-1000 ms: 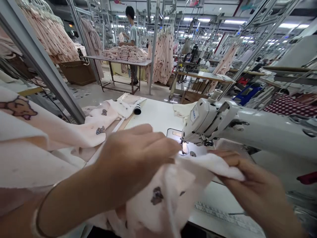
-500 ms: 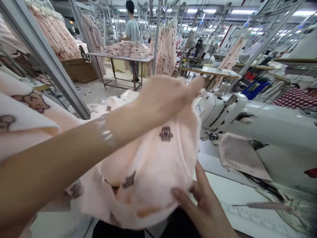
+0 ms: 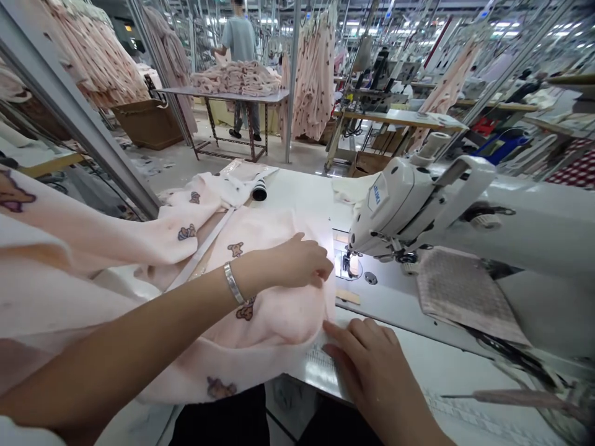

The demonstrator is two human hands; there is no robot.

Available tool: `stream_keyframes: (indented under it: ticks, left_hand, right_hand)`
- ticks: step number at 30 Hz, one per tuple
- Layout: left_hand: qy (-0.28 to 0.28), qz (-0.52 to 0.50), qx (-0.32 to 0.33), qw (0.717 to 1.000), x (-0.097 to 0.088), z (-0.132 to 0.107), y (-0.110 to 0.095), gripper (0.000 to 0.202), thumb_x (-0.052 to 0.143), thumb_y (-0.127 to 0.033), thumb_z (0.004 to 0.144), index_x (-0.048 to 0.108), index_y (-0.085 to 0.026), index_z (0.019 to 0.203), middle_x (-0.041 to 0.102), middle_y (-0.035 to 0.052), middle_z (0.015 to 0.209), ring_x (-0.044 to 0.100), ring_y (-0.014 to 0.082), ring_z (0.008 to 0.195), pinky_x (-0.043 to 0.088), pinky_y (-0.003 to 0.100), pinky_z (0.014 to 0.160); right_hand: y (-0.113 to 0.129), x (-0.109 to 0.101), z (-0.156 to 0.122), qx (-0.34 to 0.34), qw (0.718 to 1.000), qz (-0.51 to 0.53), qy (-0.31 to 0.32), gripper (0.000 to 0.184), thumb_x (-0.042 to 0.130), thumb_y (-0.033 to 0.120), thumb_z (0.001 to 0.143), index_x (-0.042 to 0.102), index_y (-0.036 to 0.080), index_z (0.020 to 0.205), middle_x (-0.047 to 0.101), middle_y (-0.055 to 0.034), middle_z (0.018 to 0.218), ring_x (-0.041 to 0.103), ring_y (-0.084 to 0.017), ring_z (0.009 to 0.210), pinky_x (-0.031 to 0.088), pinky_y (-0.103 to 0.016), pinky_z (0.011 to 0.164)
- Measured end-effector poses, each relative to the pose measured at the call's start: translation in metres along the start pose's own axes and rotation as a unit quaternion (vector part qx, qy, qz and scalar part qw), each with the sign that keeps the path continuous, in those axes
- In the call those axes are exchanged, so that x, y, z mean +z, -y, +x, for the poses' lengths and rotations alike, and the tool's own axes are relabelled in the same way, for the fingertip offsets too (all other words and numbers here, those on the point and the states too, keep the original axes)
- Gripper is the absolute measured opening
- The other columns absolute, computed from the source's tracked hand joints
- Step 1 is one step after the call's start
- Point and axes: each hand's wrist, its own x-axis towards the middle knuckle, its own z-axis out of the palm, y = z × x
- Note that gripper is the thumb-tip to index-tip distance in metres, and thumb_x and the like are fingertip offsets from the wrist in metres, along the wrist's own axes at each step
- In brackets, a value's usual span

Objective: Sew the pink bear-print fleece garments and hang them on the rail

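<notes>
A pale pink fleece garment piece point(image 3: 274, 316) printed with small bears lies on the sewing table, its right edge beside the needle area. My left hand point(image 3: 302, 260), wearing a silver bracelet, rests on top with its fingers curled and closed on the cloth near that edge. At the lower corner of the edge, my right hand point(image 3: 372, 359) touches the cloth with the index fingertip, its thumb apart from the finger. Just right of the fabric stands the white sewing machine point(image 3: 395, 198), its presser foot point(image 3: 346, 263) lit and apart from the cloth.
A striped dark spool point(image 3: 259, 189) stands behind the fabric. Right of the needle lie a pinkish cloth pad point(image 3: 465, 291) and a thin pointed tool point(image 3: 506, 396). Beyond, a person point(image 3: 239, 43) stands at a table point(image 3: 176, 90) piled with pink garments. A metal post point(image 3: 93, 111) rises at left.
The pink fabric, previously lifted and bunched between my hands, now lies flatter on the table. My left hand has come down and left; the right thumb has come off the cloth.
</notes>
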Motion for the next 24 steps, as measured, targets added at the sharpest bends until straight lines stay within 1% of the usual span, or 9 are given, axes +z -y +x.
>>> stream_keyframes:
  ticks: [4, 6, 9, 11, 13, 15, 18, 22, 24]
  left_hand:
    - [-0.049, -0.007, 0.065, 0.997, 0.018, 0.014, 0.002, 0.011, 0.048, -0.017, 0.09, 0.057, -0.017, 0.083, 0.059, 0.0013, 0.082, 0.051, 0.0145, 0.076, 0.036, 0.027, 0.069]
    - [-0.091, 0.05, 0.09, 0.991, 0.035, 0.019, 0.001, 0.012, 0.045, -0.015, 0.091, 0.056, -0.015, 0.087, 0.059, 0.0032, 0.085, 0.049, 0.0163, 0.078, 0.036, 0.029, 0.07]
    - [-0.125, 0.091, 0.094, 0.983, 0.055, 0.021, 0.002, 0.013, 0.044, -0.016, 0.093, 0.057, -0.014, 0.089, 0.058, 0.0052, 0.089, 0.047, 0.0184, 0.082, 0.036, 0.031, 0.073]
    - [-0.13, 0.082, 0.091, 0.984, 0.06, 0.019, 0.005, 0.016, 0.042, -0.018, 0.094, 0.057, -0.014, 0.09, 0.058, 0.0057, 0.091, 0.047, 0.0185, 0.086, 0.037, 0.031, 0.077]
    - [-0.126, 0.069, 0.093, 0.985, 0.058, 0.017, 0.008, 0.018, 0.041, -0.02, 0.095, 0.058, -0.014, 0.091, 0.058, 0.0056, 0.091, 0.048, 0.0179, 0.087, 0.037, 0.031, 0.081]
    - [-0.119, 0.056, 0.098, 0.987, 0.053, 0.015, 0.01, 0.019, 0.042, -0.022, 0.096, 0.059, -0.014, 0.092, 0.059, 0.005, 0.091, 0.049, 0.0169, 0.088, 0.038, 0.03, 0.083]
    - [-0.102, 0.033, 0.104, 0.989, 0.043, 0.012, 0.011, 0.019, 0.041, -0.021, 0.096, 0.059, -0.016, 0.091, 0.06, 0.0038, 0.091, 0.05, 0.0155, 0.088, 0.039, 0.028, 0.084]
    - [-0.066, 0.009, 0.09, 0.994, 0.031, 0.012, 0.012, 0.017, 0.043, -0.02, 0.094, 0.059, -0.017, 0.089, 0.06, 0.0025, 0.09, 0.051, 0.0157, 0.085, 0.038, 0.029, 0.081]
    - [-0.052, 0.022, 0.082, 0.995, 0.028, 0.014, 0.013, 0.016, 0.045, -0.019, 0.093, 0.06, -0.017, 0.089, 0.061, 0.002, 0.087, 0.051, 0.0159, 0.083, 0.037, 0.029, 0.078]
  right_hand:
    - [0.006, 0.002, -0.003, -0.01, 0.999, 0.044, -0.021, 0.015, 0.046, 0.017, 0.089, 0.06, 0.022, 0.09, 0.053, -0.0001, 0.071, 0.046, -0.016, 0.068, 0.026, -0.03, 0.066]
    - [0.012, 0.003, -0.002, -0.022, 0.997, 0.053, -0.048, 0.018, 0.044, 0.012, 0.088, 0.058, 0.021, 0.095, 0.054, 0.0005, 0.07, 0.046, -0.015, 0.067, 0.026, -0.03, 0.069]
    - [0.017, 0.006, 0.005, -0.038, 0.998, 0.02, -0.049, 0.035, 0.042, 0.007, 0.085, 0.051, 0.015, 0.119, 0.057, 0.0007, 0.069, 0.046, -0.015, 0.063, 0.026, -0.031, 0.069]
    - [0.019, 0.008, 0.01, -0.049, 0.998, 0.009, -0.034, 0.032, 0.042, 0.006, 0.083, 0.057, 0.016, 0.109, 0.056, 0.0008, 0.065, 0.044, -0.015, 0.06, 0.025, -0.032, 0.067]
    - [0.018, 0.008, 0.011, -0.064, 0.997, 0.018, -0.042, 0.021, 0.043, 0.008, 0.082, 0.06, 0.019, 0.085, 0.053, 0.0007, 0.061, 0.042, -0.015, 0.059, 0.024, -0.032, 0.066]
    - [0.017, 0.007, 0.007, -0.078, 0.995, 0.022, -0.063, 0.019, 0.044, 0.009, 0.082, 0.058, 0.019, 0.075, 0.052, 0.0004, 0.06, 0.039, -0.015, 0.06, 0.025, -0.032, 0.066]
    - [0.015, 0.004, -0.002, -0.085, 0.992, 0.029, -0.092, 0.017, 0.047, 0.011, 0.084, 0.061, 0.019, 0.085, 0.055, -0.0005, 0.065, 0.04, -0.015, 0.065, 0.026, -0.033, 0.067]
    - [0.015, 0.002, -0.008, -0.06, 0.991, 0.027, -0.117, 0.019, 0.048, 0.013, 0.086, 0.061, 0.021, 0.096, 0.066, -0.0024, 0.1, 0.047, -0.019, 0.09, 0.028, -0.035, 0.074]
    - [0.015, 0.003, -0.007, -0.044, 0.993, 0.009, -0.111, 0.018, 0.048, 0.013, 0.086, 0.061, 0.022, 0.094, 0.066, -0.001, 0.101, 0.047, -0.02, 0.091, 0.028, -0.036, 0.073]
